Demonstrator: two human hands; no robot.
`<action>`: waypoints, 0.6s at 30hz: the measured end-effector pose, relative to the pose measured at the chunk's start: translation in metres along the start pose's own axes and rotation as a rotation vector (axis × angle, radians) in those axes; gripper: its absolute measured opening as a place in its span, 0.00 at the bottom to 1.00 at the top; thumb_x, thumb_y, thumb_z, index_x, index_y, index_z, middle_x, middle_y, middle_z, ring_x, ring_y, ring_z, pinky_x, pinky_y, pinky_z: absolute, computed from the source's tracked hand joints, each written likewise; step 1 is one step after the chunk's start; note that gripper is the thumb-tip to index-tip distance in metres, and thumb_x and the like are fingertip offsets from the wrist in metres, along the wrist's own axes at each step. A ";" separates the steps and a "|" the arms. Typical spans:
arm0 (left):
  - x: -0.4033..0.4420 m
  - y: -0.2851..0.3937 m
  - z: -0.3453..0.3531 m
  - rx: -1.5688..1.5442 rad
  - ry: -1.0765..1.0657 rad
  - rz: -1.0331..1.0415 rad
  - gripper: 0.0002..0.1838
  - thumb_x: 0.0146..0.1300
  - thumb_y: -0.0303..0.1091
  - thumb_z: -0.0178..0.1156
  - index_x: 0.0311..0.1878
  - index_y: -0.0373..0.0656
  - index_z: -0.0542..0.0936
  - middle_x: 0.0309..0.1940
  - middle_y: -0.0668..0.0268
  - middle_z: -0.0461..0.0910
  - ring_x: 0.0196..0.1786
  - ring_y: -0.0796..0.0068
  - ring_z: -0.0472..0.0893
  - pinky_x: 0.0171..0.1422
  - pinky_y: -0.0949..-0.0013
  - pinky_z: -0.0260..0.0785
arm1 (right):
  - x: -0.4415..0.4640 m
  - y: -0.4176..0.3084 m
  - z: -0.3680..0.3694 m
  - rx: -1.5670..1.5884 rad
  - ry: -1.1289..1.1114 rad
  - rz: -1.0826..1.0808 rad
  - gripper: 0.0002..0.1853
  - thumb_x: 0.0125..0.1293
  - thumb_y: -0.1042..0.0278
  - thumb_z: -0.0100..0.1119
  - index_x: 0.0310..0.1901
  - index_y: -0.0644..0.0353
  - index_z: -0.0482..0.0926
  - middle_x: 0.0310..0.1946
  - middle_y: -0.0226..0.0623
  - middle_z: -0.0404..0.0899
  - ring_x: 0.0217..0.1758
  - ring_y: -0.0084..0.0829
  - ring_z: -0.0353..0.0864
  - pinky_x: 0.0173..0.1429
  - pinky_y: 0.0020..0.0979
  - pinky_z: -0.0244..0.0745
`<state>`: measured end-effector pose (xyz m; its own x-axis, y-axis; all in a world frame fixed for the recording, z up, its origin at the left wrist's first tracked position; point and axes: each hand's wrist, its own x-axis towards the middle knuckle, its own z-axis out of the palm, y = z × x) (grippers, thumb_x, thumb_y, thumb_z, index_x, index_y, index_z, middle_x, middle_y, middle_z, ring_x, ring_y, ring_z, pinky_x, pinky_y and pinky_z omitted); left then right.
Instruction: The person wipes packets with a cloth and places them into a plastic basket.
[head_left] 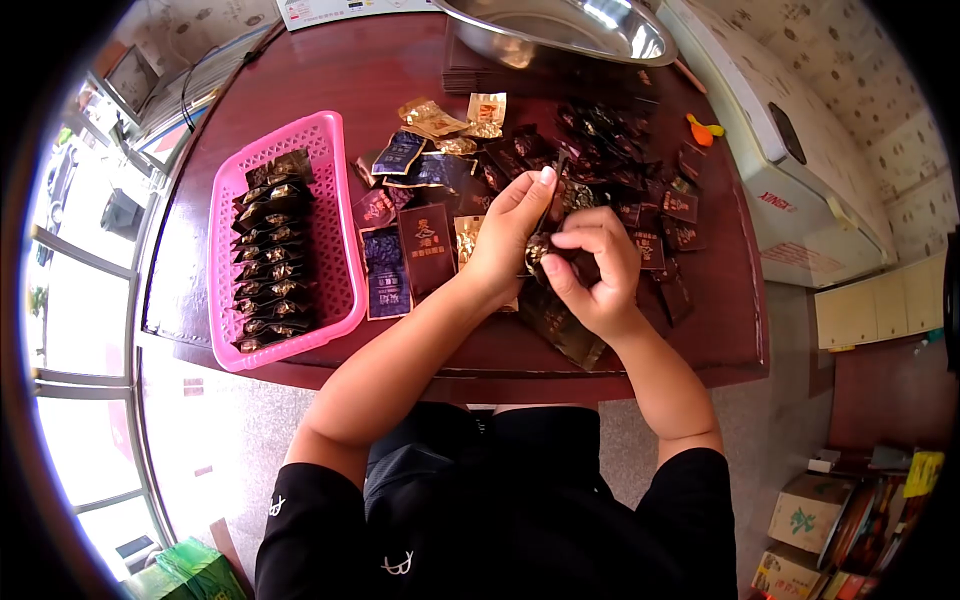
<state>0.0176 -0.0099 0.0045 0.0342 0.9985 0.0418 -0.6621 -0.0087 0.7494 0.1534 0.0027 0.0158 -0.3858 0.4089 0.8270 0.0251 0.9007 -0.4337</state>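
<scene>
Over the table's near edge, both hands are closed on one small dark foil packet (pixel 538 250) with a shiny gold-brown bulge at its lower end. My left hand (pixel 505 230) grips its upper part, thumb pointing up along the edge. My right hand (pixel 602 270) pinches near the bulge with thumb and forefinger. Under the hands lies a larger dark flat packet (pixel 562 325). Just left of them are a maroon packet (pixel 427 250), a purple-blue packet (pixel 386 272) and a gold packet (pixel 467 237). My fingers partly hide the held packet.
A pink plastic basket (pixel 350 270) at the left holds a row of dark packets (pixel 272 255). Many dark red packets (pixel 605 135) are heaped behind my hands. A steel basin (pixel 570 40) stands at the back. A white chest appliance (pixel 800 190) flanks the table's right side.
</scene>
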 end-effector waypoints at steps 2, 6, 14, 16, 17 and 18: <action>0.000 -0.004 -0.006 -0.105 -0.011 -0.066 0.11 0.76 0.42 0.49 0.47 0.45 0.75 0.32 0.75 0.70 0.35 0.85 0.71 0.41 0.77 0.68 | -0.002 0.000 0.001 -0.022 -0.060 -0.049 0.11 0.55 0.73 0.71 0.39 0.57 0.79 0.35 0.35 0.76 0.35 0.32 0.78 0.36 0.30 0.74; 0.002 -0.014 -0.015 -0.259 -0.049 -0.042 0.12 0.75 0.41 0.49 0.50 0.44 0.75 0.37 0.72 0.76 0.39 0.82 0.76 0.45 0.74 0.73 | -0.004 0.003 0.006 -0.083 -0.102 -0.124 0.12 0.51 0.75 0.74 0.37 0.57 0.81 0.33 0.33 0.75 0.31 0.29 0.77 0.31 0.27 0.72; -0.001 -0.001 0.002 -0.302 -0.035 -0.175 0.29 0.75 0.56 0.42 0.61 0.38 0.72 0.51 0.58 0.79 0.53 0.67 0.79 0.60 0.65 0.73 | 0.005 0.011 -0.005 -0.425 -0.137 -0.174 0.14 0.40 0.78 0.73 0.33 0.56 0.84 0.35 0.27 0.79 0.34 0.31 0.76 0.34 0.30 0.75; 0.005 -0.001 -0.005 -0.206 -0.107 -0.197 0.23 0.76 0.48 0.44 0.60 0.40 0.72 0.51 0.59 0.79 0.53 0.68 0.79 0.59 0.65 0.73 | 0.006 0.009 -0.007 -0.458 -0.189 -0.196 0.14 0.38 0.78 0.72 0.31 0.56 0.84 0.35 0.26 0.80 0.34 0.31 0.76 0.35 0.30 0.76; 0.004 -0.002 -0.006 -0.203 -0.107 -0.196 0.23 0.76 0.48 0.44 0.60 0.40 0.72 0.51 0.59 0.79 0.53 0.68 0.79 0.59 0.65 0.73 | 0.008 0.010 -0.011 -0.415 -0.230 -0.196 0.13 0.38 0.78 0.72 0.30 0.56 0.84 0.34 0.25 0.80 0.34 0.31 0.76 0.35 0.30 0.76; 0.001 0.003 -0.001 -0.201 -0.075 -0.167 0.18 0.76 0.44 0.45 0.57 0.42 0.74 0.48 0.62 0.79 0.49 0.72 0.79 0.55 0.66 0.73 | 0.010 0.011 -0.015 -0.373 -0.270 -0.196 0.13 0.37 0.77 0.72 0.30 0.56 0.84 0.34 0.25 0.80 0.34 0.31 0.76 0.35 0.30 0.76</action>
<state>0.0150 -0.0087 0.0060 0.2056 0.9785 -0.0171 -0.7776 0.1739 0.6042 0.1637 0.0186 0.0247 -0.6397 0.2187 0.7369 0.2371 0.9681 -0.0815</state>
